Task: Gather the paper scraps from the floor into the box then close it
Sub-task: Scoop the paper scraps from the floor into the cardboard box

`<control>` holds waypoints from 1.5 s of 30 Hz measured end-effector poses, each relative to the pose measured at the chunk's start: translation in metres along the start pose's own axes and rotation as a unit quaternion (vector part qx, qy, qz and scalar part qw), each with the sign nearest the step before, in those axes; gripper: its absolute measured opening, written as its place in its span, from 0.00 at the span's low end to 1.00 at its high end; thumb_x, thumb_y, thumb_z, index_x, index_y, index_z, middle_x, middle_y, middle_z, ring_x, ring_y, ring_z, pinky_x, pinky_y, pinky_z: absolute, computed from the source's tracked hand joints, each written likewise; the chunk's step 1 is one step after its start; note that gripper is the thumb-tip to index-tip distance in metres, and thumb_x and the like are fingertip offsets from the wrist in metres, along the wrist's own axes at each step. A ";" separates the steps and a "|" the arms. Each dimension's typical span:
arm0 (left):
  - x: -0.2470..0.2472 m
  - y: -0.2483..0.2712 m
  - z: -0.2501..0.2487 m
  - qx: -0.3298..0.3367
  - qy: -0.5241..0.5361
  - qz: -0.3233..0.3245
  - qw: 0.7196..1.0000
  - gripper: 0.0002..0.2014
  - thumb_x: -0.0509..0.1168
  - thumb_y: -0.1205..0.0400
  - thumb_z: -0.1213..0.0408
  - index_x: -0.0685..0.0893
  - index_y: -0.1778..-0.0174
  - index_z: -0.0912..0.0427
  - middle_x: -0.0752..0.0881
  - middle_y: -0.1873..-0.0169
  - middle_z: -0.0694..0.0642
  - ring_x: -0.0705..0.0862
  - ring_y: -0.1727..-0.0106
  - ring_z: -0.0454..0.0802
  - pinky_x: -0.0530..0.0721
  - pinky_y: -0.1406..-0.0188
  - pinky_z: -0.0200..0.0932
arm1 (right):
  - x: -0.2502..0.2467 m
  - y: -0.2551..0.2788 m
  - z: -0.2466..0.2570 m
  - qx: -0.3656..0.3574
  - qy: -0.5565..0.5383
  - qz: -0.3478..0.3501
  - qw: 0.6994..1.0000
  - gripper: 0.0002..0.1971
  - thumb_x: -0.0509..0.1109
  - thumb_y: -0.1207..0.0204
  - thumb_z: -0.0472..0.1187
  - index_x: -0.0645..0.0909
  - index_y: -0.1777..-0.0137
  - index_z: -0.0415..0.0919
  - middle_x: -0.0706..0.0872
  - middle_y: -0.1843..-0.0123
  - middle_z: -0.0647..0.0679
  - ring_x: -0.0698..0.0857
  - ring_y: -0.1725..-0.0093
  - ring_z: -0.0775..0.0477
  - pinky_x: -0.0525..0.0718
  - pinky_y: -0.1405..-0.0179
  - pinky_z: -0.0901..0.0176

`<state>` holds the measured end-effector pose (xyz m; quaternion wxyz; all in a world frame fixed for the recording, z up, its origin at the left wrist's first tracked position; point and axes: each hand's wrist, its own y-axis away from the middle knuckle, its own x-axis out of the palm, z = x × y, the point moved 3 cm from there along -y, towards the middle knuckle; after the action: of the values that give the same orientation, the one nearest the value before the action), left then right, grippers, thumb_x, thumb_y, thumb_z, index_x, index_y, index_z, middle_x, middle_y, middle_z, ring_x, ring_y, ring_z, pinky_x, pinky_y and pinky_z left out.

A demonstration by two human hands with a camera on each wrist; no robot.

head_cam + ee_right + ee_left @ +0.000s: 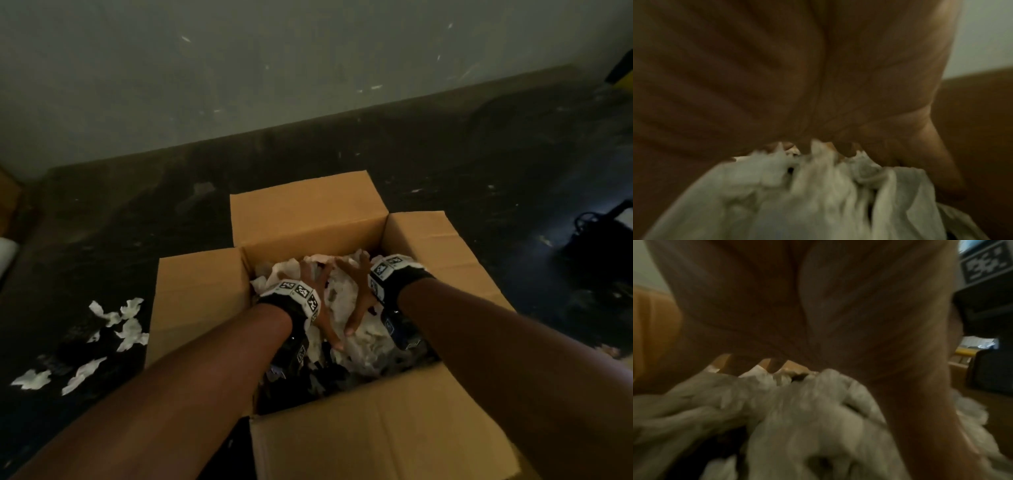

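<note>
While both of my hands are down inside the open cardboard box (301,219), I see the left hand (317,291) spread flat with its fingers splayed and straight, pressing on the heap of white paper scraps (346,308) that fills the far half of the box. My right hand (359,294) lies just beside it, thumb side toward the left hand, fingers likewise extended and resting on the same heap, curled round nothing. Both wrist views are blurred, yet each shows a palm over crumpled white paper with fingertips dipping into it. All four flaps of the box stand open. On the dark floor (445,164) to the left of the box, a scatter of loose scraps (126,325) lies near the left flap but apart from it. A dark object (603,236) sits at the far right, too dim to identify
</note>
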<state>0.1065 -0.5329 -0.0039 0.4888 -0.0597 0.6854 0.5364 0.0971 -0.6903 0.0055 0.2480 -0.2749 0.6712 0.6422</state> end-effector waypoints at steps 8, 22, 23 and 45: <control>0.085 -0.060 -0.004 -0.012 -0.042 0.066 0.997 0.54 0.75 0.20 0.53 0.40 0.11 0.46 0.45 0.11 0.61 0.59 0.16 0.73 0.81 0.43 0.75 | 0.031 0.006 0.012 -0.014 -0.026 0.046 0.999 0.48 0.66 0.14 0.38 0.28 0.15 0.51 0.34 0.12 0.39 0.51 0.14 0.30 0.60 0.20 0.37; 0.001 -0.006 0.026 0.080 0.152 -0.102 0.980 0.69 0.81 0.40 0.31 0.41 0.12 0.43 0.53 0.12 0.56 0.59 0.14 0.62 0.67 0.19 0.65 | 0.014 0.006 -0.004 -0.059 -0.092 -0.070 0.992 0.79 0.81 0.59 0.78 0.26 0.18 0.68 0.39 0.10 0.51 0.46 0.13 0.36 0.60 0.19 0.27; -0.010 0.008 0.030 0.093 0.185 -0.115 0.971 0.63 0.81 0.36 0.35 0.52 0.12 0.49 0.61 0.14 0.56 0.64 0.16 0.61 0.68 0.19 0.61 | 0.005 0.014 -0.002 -0.057 -0.100 -0.073 0.991 0.77 0.83 0.54 0.75 0.31 0.15 0.62 0.42 0.10 0.48 0.47 0.13 0.37 0.58 0.18 0.29; 0.219 0.249 0.321 -0.067 0.359 -0.413 0.834 0.31 0.77 0.24 0.54 0.77 0.23 0.48 0.76 0.29 0.50 0.80 0.33 0.45 0.79 0.35 0.39 | -0.046 0.098 0.416 -0.343 -0.245 -0.393 0.817 0.27 0.73 0.24 0.53 0.76 0.25 0.51 0.75 0.27 0.53 0.78 0.30 0.52 0.82 0.36 0.55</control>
<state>0.0370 -0.0772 0.0212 0.3795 -0.5582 0.6865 0.2705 0.0551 -0.2705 0.0864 0.5251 -0.4161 0.1597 0.7250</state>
